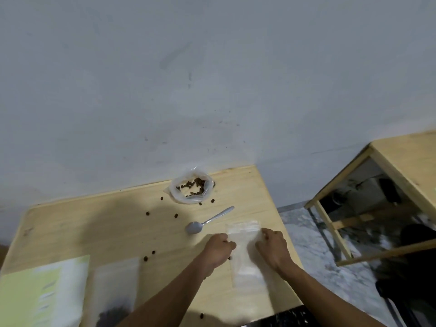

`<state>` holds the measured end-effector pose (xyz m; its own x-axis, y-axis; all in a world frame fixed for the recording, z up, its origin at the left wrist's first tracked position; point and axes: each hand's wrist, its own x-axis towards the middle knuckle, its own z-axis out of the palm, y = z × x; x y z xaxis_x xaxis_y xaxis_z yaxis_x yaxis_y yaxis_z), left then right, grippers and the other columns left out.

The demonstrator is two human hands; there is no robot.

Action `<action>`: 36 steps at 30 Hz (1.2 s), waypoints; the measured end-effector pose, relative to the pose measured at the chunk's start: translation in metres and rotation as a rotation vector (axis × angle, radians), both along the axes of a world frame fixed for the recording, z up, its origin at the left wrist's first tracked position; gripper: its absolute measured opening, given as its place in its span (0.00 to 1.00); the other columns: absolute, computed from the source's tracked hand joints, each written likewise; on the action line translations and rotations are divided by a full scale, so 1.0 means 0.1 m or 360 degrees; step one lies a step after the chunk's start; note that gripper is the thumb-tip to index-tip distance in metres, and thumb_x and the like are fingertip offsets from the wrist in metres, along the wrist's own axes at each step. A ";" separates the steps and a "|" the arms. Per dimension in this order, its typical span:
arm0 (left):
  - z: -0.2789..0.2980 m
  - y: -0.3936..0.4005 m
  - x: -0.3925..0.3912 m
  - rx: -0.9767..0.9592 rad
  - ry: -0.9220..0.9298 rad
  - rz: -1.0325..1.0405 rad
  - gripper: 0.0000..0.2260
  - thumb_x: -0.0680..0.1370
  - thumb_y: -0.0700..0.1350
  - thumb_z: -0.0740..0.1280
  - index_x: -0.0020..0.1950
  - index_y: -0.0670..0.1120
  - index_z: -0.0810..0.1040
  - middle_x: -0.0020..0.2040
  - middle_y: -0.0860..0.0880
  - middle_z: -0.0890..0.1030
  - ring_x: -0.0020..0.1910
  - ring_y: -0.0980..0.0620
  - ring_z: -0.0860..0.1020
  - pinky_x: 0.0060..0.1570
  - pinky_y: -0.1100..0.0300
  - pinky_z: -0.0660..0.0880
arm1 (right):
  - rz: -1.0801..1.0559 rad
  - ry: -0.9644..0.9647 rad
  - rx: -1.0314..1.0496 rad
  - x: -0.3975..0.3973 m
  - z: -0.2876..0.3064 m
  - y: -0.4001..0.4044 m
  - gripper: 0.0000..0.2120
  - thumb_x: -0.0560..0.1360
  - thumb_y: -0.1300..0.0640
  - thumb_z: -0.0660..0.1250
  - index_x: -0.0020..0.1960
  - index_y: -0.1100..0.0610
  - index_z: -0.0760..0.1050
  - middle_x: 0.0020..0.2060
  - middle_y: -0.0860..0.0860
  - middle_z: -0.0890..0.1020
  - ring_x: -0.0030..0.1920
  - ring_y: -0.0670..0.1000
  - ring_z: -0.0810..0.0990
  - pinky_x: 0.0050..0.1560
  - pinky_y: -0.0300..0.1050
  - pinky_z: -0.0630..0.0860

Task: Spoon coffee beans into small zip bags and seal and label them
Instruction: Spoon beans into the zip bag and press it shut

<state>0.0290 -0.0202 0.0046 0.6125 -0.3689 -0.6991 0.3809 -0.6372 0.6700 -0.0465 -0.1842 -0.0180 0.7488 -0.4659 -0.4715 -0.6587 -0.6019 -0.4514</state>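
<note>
Near the table's [271,185] right edge, both hands' grips, left [218,250] and right [273,246], pinch the zip bag's [245,256] sides.

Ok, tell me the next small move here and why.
Probably pull the mouth of the empty zip bag open. Both hands, left and right, pinch its edges; it lies flat on the table with no beans inside, and the spoon lies idle beside it.
</note>
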 end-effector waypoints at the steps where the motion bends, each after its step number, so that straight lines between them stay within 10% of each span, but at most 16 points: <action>1: 0.00 -0.02 -0.01 -0.0006 0.0000 0.0018 0.08 0.77 0.42 0.64 0.38 0.50 0.69 0.36 0.53 0.71 0.27 0.61 0.72 0.31 0.64 0.68 | -0.0057 -0.0044 0.0050 -0.01 -0.02 -0.01 0.22 0.77 0.56 0.63 0.69 0.59 0.69 0.61 0.59 0.75 0.63 0.59 0.73 0.64 0.50 0.70; 9: 0.06 0.03 0.03 -0.0249 -0.0112 0.0475 0.10 0.75 0.42 0.67 0.54 0.53 0.76 0.56 0.51 0.77 0.51 0.52 0.78 0.45 0.60 0.73 | -0.0584 -0.0687 0.0778 0.05 0.35 0.07 0.08 0.77 0.58 0.66 0.41 0.57 0.70 0.37 0.51 0.75 0.38 0.51 0.74 0.41 0.43 0.71; 21: 1.08 0.48 0.59 -0.0974 -0.0108 0.1043 0.13 0.79 0.44 0.68 0.62 0.45 0.74 0.55 0.45 0.80 0.49 0.47 0.82 0.41 0.55 0.82 | 0.0256 -0.0950 0.0983 0.61 1.17 0.72 0.09 0.76 0.54 0.71 0.56 0.50 0.81 0.54 0.43 0.83 0.52 0.43 0.80 0.48 0.38 0.77; 36: 1.22 1.10 0.66 -0.0987 -0.0331 0.1090 0.04 0.77 0.39 0.70 0.50 0.41 0.78 0.47 0.44 0.82 0.42 0.54 0.84 0.42 0.56 0.81 | 0.0241 -0.0811 0.1296 0.98 1.32 1.26 0.07 0.77 0.52 0.69 0.48 0.54 0.83 0.49 0.53 0.85 0.51 0.54 0.83 0.49 0.47 0.79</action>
